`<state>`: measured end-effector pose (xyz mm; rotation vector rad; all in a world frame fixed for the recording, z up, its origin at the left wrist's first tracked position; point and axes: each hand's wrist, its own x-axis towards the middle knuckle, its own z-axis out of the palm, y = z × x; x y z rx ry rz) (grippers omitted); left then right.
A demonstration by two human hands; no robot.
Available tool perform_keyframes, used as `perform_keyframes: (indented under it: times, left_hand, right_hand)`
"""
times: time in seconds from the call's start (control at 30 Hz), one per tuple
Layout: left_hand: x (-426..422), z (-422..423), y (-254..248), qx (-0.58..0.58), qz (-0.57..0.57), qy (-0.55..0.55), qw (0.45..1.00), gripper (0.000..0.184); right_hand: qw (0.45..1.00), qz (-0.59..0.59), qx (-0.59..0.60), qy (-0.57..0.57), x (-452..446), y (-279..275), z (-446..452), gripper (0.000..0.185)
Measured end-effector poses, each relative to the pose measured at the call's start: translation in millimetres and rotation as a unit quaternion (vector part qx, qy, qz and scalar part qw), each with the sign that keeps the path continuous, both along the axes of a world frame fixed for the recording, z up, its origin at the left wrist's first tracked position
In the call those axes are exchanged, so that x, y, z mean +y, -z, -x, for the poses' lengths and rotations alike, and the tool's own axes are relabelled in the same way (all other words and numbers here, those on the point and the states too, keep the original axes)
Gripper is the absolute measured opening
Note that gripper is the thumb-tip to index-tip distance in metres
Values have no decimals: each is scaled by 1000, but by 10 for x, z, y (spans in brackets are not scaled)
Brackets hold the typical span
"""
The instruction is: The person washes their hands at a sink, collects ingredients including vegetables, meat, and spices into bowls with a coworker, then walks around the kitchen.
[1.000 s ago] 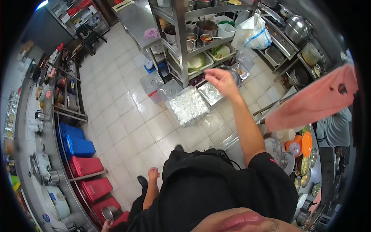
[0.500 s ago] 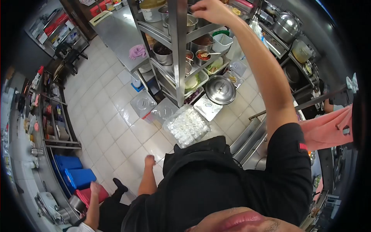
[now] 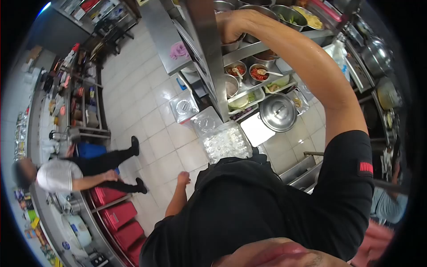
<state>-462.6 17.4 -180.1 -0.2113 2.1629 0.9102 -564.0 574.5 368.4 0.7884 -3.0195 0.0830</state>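
Currently stretched to twelve o'clock with the right hand (image 3: pixel 229 27), apparently over a metal pot (image 3: pixel 232 46) on a shelf (image 3: pixel 245 54); impossible to tell the grip, with fingertips hidden. With the left hand (image 3: pixel 183 179), down at seven o'clock, loosely curled, too small to judge further. Note at one o'clock a bowl of greens (image 3: pixel 288 18) and a pot of red food (image 3: pixel 258 76). Could spill either by brushing a rim amid tight crowding.

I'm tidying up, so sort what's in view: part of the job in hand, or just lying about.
Seemingly part of the job:
right hand, up at the rack
rack
metal pot beneath the hand

Lying about:
purple cloth
round lid
red bins
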Motion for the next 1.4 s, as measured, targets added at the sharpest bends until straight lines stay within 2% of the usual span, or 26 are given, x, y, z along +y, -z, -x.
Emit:
perform_keyframes:
  times: [0.07,0.13,0.2,0.3,0.33,0.43,0.53,0.67,0.83,0.93,1.03,1.07,1.17,1.2,1.33,1.4]
  left_hand:
    - [-29,-309,-87,49,100,250,962,17]
    - [270,-646,-424,-39,67,-11,997,18]
    - [430,-823,-538,-48,69,-80,993,19]
    - [673,-773,-559,-32,52,-58,996,20]
    - [759,-694,-536,-16,69,-31,997,21]
    - [888,-393,-371,20,-1,2,1000,20]
    - [1099,-90,-299,3,-48,-117,992,18]
    - [1189,274,-203,15,-90,-103,991,17]
    - [1381,450,-374,-2,-124,-74,990,15]
    - [1573,520,-540,-29,-185,-81,979,15]
    - [1888,552,-812,-73,-296,-98,947,18]
    - [2011,541,-928,-91,-335,-106,932,19]
    - [2460,553,-1299,-169,-439,-110,876,24]
    - [2610,547,-1397,-199,-475,-106,851,25]
    - [3333,443,-1957,-299,-558,-103,767,34]
    - [3645,414,-2129,-329,-574,-99,743,37]
  right_hand:
    - [992,21,-105,59,7,-116,94,25]
    - [992,24,-99,77,119,-153,128,25]
    - [991,23,-83,99,134,-250,53,21]
    - [991,102,-75,39,347,-298,123,14]
    - [997,72,-19,11,363,-281,173,15]
    - [992,119,-22,39,376,-316,100,16]
    - [979,172,-42,99,299,-521,-110,16]
    - [966,223,23,127,258,-620,-331,16]
    - [939,274,57,201,233,-554,-463,22]
    - [890,385,36,243,202,-557,-637,23]
    - [834,488,52,251,322,-433,-799,18]
    - [808,521,57,270,279,-441,-901,12]
    - [798,525,113,274,218,-315,-1271,10]
    - [778,565,106,252,264,-152,-1343,12]
    - [780,565,53,265,140,598,-1669,16]
    - [818,484,53,307,-8,1097,-1710,12]
